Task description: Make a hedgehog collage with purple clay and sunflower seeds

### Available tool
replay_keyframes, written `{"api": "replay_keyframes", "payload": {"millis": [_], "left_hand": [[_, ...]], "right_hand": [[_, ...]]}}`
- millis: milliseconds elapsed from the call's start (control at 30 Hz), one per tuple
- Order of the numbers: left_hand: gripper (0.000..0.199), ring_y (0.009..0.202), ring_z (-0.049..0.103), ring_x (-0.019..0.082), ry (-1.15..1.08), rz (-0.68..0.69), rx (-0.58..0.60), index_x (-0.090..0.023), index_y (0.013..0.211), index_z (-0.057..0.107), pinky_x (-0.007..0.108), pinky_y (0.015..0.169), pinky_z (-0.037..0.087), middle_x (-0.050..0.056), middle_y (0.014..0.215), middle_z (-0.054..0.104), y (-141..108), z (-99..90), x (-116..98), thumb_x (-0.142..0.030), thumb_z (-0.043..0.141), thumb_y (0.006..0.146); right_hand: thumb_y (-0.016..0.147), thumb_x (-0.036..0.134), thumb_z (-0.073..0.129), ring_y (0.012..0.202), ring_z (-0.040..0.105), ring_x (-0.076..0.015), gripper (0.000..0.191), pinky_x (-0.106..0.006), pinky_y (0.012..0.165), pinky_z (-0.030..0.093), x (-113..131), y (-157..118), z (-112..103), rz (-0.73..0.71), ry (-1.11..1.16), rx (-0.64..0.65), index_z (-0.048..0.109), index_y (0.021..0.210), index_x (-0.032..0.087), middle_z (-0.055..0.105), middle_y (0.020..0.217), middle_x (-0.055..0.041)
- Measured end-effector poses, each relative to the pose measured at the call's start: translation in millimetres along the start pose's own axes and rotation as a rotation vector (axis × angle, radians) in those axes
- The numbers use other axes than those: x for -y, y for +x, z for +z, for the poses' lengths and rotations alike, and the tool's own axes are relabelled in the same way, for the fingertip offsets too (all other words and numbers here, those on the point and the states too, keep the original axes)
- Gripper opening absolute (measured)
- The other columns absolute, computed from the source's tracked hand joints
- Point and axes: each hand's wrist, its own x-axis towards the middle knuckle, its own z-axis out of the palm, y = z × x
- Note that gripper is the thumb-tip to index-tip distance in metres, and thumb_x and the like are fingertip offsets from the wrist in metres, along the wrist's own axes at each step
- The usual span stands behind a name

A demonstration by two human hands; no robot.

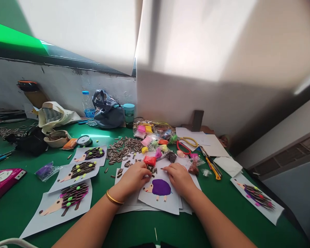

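Observation:
My left hand (136,175) rests on white paper, its thumb and fingers closed together beside a few striped sunflower seeds (152,168). Whatever lies between those fingertips is hidden. Across from it, my right hand (180,177) is bent with its fingers drawn together, and a tiny dark bit shows at the index fingertip. Between and below both hands lies a sheet with a hedgehog picture (161,187): a flat purple body, a peach face and short legs. Under it is a stack of white paper (134,206). A red clay packet (150,160) sits just beyond my left fingers.
A seed heap (122,148), clay packets (147,141), red scissors (183,148) and a yellow cutter (212,165) lie beyond my hands. Finished-looking hedgehog cards (74,199) lie left, another card (257,196) right. A bag (108,112) and bottle (88,105) stand by the wall.

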Motion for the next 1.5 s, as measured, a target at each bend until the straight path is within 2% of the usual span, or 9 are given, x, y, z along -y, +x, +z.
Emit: {"api": "replay_keyframes", "payload": {"millis": [267, 567, 700, 800, 900, 1067, 1167, 1333, 1500], "left_hand": [[0.025, 0.092, 0.059, 0.023, 0.058, 0.027, 0.037, -0.026, 0.109, 0.073, 0.033, 0.081, 0.045, 0.007, 0.097, 0.063, -0.5, 6.4, -1.4, -0.024, 0.061, 0.087], [0.021, 0.092, 0.061, 0.024, 0.091, -0.059, 0.019, -0.024, 0.103, 0.071, 0.033, 0.08, 0.044, 0.007, 0.097, 0.066, 0.2, 16.9, -2.6, -0.021, 0.062, 0.085], [0.016, 0.093, 0.061, 0.024, 0.121, -0.076, 0.021, -0.022, 0.099, 0.067, 0.033, 0.079, 0.044, 0.007, 0.098, 0.065, -0.3, 14.7, -4.8, -0.021, 0.062, 0.084], [0.013, 0.094, 0.06, 0.025, 0.15, -0.078, 0.032, -0.021, 0.097, 0.065, 0.033, 0.079, 0.043, 0.007, 0.099, 0.064, -1.1, 14.3, -5.7, -0.023, 0.062, 0.084], [0.012, 0.093, 0.06, 0.025, 0.178, -0.073, 0.023, -0.021, 0.096, 0.064, 0.034, 0.078, 0.043, 0.007, 0.099, 0.064, -2.4, 14.6, -5.8, -0.024, 0.063, 0.084], [0.013, 0.096, 0.059, 0.025, 0.155, -0.092, -0.04, -0.023, 0.096, 0.066, 0.036, 0.081, 0.042, 0.006, 0.097, 0.063, -3.3, 11.7, -10.7, -0.025, 0.065, 0.083], [0.015, 0.098, 0.058, 0.026, 0.076, -0.053, -0.125, -0.024, 0.099, 0.067, 0.038, 0.084, 0.041, 0.006, 0.1, 0.064, -2.9, 10.5, -18.7, -0.029, 0.066, 0.085], [0.012, 0.086, 0.061, 0.024, -0.008, 0.053, -0.144, -0.021, 0.093, 0.067, 0.035, 0.075, 0.043, 0.006, 0.087, 0.067, -2.8, 16.1, -28.0, -0.031, 0.063, 0.088], [0.015, 0.081, 0.063, 0.022, -0.06, 0.011, -0.185, -0.021, 0.087, 0.07, 0.034, 0.074, 0.045, 0.007, 0.083, 0.07, -3.7, 19.2, -27.5, -0.023, 0.055, 0.09]], "right_hand": [[0.093, 0.022, 0.053, 0.094, 0.056, -0.0223, 0.022, -0.033, 0.079, 0.039, 2.3, 15.5, -3.7, 0.004, -0.111, -0.031, 0.07, 0.107, 0.027, 0.068, 0.1, -0.0067], [0.09, 0.017, 0.055, 0.087, 0.056, -0.0226, 0.015, -0.032, 0.072, 0.036, 3.9, 25.7, -2.7, -0.023, -0.196, -0.006, 0.069, 0.088, 0.021, 0.066, 0.087, -0.0079], [0.089, 0.016, 0.05, 0.088, 0.058, -0.021, 0.015, -0.03, 0.071, 0.04, 6.0, 10.3, -11.2, 0.089, 0.004, -0.066, 0.064, 0.091, 0.021, 0.064, 0.091, -0.0062], [0.087, 0.018, 0.049, 0.084, 0.059, -0.0184, 0.013, -0.029, 0.07, 0.044, 7.6, -1.6, -11.0, 0.169, 0.25, -0.03, 0.061, 0.089, 0.022, 0.064, 0.089, -0.0031], [0.084, 0.017, 0.048, 0.082, 0.059, -0.0181, 0.012, -0.029, 0.071, 0.045, 8.0, -7.0, -6.6, 0.211, 0.348, 0.013, 0.06, 0.085, 0.021, 0.064, 0.087, -0.0029], [0.08, 0.019, 0.049, 0.075, 0.057, -0.0179, 0.011, -0.029, 0.068, 0.044, 10.8, -2.7, -6.6, 0.248, 0.451, -0.017, 0.06, 0.083, 0.021, 0.063, 0.081, -0.0019], [0.078, 0.022, 0.05, 0.066, 0.055, -0.016, 0.008, -0.027, 0.061, 0.042, 20.5, 1.1, -9.9, 0.315, 0.646, -0.022, 0.058, 0.081, 0.021, 0.06, 0.073, 0.0009], [0.073, 0.023, 0.054, 0.068, 0.054, -0.0142, 0.006, -0.025, 0.061, 0.042, 43.1, 7.2, -11.9, 0.323, 0.962, 0.022, 0.056, 0.078, 0.021, 0.058, 0.075, 0.002], [0.071, 0.021, 0.056, 0.07, 0.053, -0.0144, 0.005, -0.025, 0.063, 0.042, 51.4, 12.0, -11.1, 0.313, 0.984, 0.051, 0.057, 0.076, 0.021, 0.058, 0.075, 0.0021]]}}
